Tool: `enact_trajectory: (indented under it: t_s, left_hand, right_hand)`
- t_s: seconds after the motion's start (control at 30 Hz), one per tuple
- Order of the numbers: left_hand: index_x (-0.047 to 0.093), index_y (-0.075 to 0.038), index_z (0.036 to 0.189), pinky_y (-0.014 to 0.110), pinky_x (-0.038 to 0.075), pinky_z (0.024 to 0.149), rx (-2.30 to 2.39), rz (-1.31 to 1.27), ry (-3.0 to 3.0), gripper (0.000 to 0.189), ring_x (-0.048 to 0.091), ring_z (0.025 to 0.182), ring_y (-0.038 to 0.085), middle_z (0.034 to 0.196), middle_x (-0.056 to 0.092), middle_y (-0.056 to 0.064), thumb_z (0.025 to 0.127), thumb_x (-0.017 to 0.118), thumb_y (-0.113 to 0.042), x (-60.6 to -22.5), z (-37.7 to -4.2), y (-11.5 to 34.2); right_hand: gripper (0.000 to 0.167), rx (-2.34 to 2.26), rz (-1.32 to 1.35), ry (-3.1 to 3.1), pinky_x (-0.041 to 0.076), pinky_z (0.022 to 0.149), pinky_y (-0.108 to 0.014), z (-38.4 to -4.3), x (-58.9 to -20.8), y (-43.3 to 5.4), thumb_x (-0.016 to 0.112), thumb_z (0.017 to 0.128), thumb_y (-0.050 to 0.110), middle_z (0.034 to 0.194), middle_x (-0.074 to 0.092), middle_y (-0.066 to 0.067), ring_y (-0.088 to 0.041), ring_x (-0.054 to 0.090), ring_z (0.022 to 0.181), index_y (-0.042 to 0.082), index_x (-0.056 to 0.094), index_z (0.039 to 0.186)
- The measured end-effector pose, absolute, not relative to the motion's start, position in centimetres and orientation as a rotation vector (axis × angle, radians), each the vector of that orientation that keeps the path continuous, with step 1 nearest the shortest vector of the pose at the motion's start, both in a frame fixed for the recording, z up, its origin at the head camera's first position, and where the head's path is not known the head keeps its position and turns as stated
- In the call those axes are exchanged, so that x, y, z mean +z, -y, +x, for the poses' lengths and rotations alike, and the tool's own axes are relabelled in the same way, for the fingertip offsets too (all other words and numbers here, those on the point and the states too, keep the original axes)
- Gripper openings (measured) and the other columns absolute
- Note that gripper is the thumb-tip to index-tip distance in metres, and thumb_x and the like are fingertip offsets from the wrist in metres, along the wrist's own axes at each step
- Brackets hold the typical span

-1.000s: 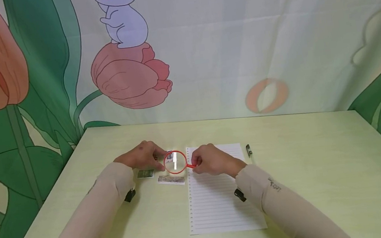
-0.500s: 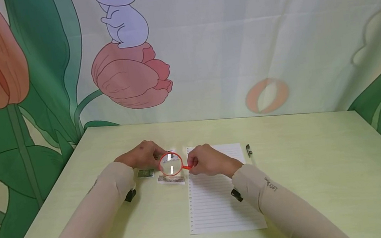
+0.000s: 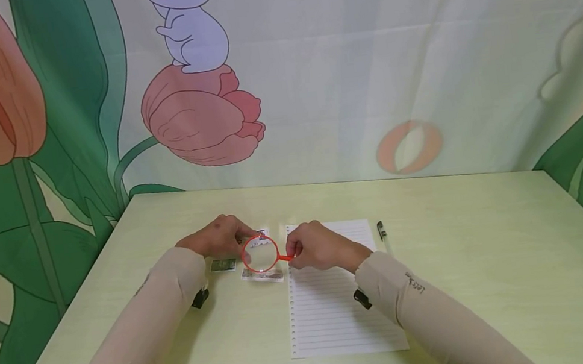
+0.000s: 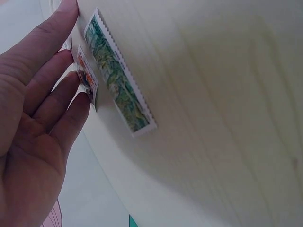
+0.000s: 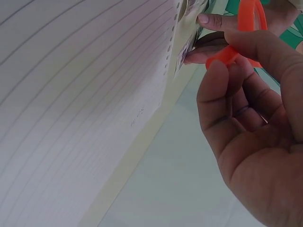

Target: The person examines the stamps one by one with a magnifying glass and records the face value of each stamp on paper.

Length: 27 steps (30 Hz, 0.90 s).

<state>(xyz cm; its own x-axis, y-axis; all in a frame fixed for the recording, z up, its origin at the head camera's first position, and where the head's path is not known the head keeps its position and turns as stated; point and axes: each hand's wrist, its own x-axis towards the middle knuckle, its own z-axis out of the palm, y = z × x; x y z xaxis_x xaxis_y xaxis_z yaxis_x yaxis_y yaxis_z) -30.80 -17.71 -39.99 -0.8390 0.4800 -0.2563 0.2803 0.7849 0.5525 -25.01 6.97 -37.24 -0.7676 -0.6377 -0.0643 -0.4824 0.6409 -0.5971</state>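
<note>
My right hand [image 3: 318,245] pinches the short handle of a red-rimmed magnifying glass [image 3: 260,253] between thumb and fingers. The lens hangs over the table beside my left hand [image 3: 222,238]. A small stamp [image 3: 262,234] shows at the lens's upper edge, and my left fingertips touch or lie very near it. Left thumb and fingers are spread and fairly straight. Below the lens lies a long stamp [image 3: 262,276], and a dark green stamp [image 3: 223,265] lies under the left wrist. The left wrist view shows the green stamp [image 4: 116,75] and an orange one [image 4: 87,78] by the fingers.
A lined loose sheet [image 3: 340,315] lies under my right hand, with small handwriting near its top in the right wrist view. A pen [image 3: 382,231] lies right of the sheet. Behind the table [image 3: 470,257] hangs a printed curtain [image 3: 323,81].
My right hand and the magnifying glass have shifted slightly left, then the lens dipped a little and its bright glare faded. The left hand has stayed in place.
</note>
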Motion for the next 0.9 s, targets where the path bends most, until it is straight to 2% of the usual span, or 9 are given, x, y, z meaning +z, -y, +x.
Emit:
enact_trajectory:
  t_s: [0.47,0.77,0.9]
  left_hand:
    - [0.072,-0.014,0.125,0.035,0.053,0.092,0.688,0.547,-2.600,0.050,0.059,0.099,0.017,0.115,0.072,-0.001,0.077,0.087,-0.015,-39.8,-30.8,17.5]
    - [0.072,-0.013,0.124,0.034,0.048,0.088,0.626,0.516,-2.656,0.049,0.051,0.097,0.019,0.111,0.071,-0.002,0.077,0.088,-0.019,-39.9,-30.5,17.3]
    - [0.071,-0.015,0.126,0.035,0.048,0.090,0.617,0.512,-2.662,0.052,0.052,0.099,0.019,0.117,0.069,0.000,0.077,0.088,-0.023,-39.9,-30.6,17.4]
  right_hand:
    - [0.010,-0.796,-0.898,-2.611,0.041,0.059,-0.020,-25.0,-37.0,-7.2,0.077,0.083,0.004,0.067,0.058,0.004,-0.008,0.048,0.061,0.007,0.068,0.079]
    - [0.008,-0.780,-0.848,-2.635,0.043,0.061,-0.022,-25.0,-37.0,-8.4,0.076,0.082,0.003,0.068,0.059,0.004,-0.009,0.049,0.063,0.007,0.070,0.080]
    - [0.008,-0.784,-0.830,-2.644,0.043,0.061,-0.022,-24.9,-37.0,-9.6,0.076,0.081,0.003,0.068,0.059,0.004,-0.010,0.049,0.063,0.007,0.069,0.079]
